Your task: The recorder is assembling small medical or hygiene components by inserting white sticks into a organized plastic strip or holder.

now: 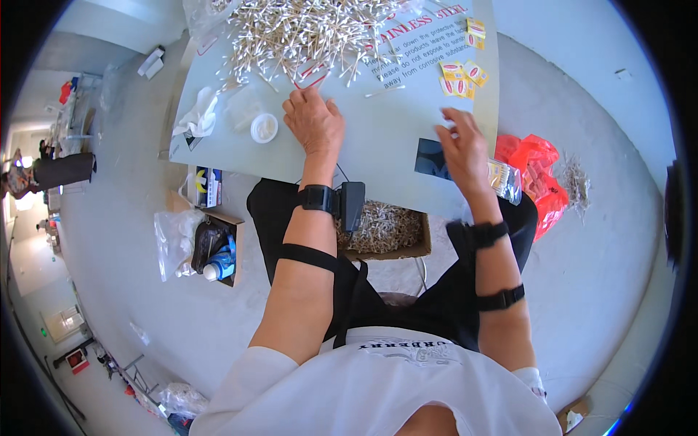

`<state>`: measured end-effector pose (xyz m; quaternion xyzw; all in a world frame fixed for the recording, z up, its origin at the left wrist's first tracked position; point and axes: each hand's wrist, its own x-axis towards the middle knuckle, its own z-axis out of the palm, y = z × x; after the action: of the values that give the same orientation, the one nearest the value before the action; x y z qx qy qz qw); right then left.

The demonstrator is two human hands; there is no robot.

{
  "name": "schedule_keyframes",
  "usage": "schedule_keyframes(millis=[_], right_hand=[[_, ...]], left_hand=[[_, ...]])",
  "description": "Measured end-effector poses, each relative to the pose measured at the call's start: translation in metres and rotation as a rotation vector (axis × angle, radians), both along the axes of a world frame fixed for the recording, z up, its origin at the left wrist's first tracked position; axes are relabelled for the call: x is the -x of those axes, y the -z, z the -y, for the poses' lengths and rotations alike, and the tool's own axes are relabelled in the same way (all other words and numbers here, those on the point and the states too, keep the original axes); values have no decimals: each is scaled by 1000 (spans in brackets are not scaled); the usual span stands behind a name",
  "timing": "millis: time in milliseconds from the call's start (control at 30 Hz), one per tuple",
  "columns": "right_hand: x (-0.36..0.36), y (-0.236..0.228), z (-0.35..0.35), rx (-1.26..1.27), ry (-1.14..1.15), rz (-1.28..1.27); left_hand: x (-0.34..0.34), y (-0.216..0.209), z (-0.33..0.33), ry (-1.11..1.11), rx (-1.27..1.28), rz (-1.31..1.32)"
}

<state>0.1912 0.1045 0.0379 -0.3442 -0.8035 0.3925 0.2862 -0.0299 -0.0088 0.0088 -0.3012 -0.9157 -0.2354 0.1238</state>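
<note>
My left hand (pixel 315 125) is palm down on the grey tabletop (pixel 363 138), fingers bent and thumb apart. Its fingertips are at the near edge of a big heap of white-tipped cotton swabs (pixel 294 36); what is under them is hidden. My right hand (pixel 463 149) hovers at the table's right side, slightly blurred, its fingers loosely bent and apart with nothing visible in them. Just left of it lies a dark blue card (pixel 432 158). Several small yellow-and-white packets (pixel 454 78) lie beyond it. A clear pack of swabs (pixel 504 179) is beside my right wrist.
Left of my left hand stand a small round white tub (pixel 265 128) and a crumpled white tissue (pixel 200 115). A carton of loose swabs (pixel 385 227) sits below the table's near edge. Red plastic bags (pixel 534 174) are at right, and a box with a blue bottle (pixel 222 263) at left.
</note>
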Motion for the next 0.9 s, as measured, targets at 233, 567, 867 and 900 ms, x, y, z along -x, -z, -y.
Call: schedule_keyframes(millis=[233, 567, 867, 900], right_hand=[[86, 27, -30, -352, -11, 103], [45, 28, 24, -312, -8, 19], [42, 23, 25, -144, -2, -2], [42, 23, 25, -155, 17, -12]], left_hand=[[-35, 4, 8, 121, 14, -9], [-22, -4, -22, 390, -333, 117], [-3, -4, -47, 184, -9, 17], [-5, -4, -44, 181, 15, 41]])
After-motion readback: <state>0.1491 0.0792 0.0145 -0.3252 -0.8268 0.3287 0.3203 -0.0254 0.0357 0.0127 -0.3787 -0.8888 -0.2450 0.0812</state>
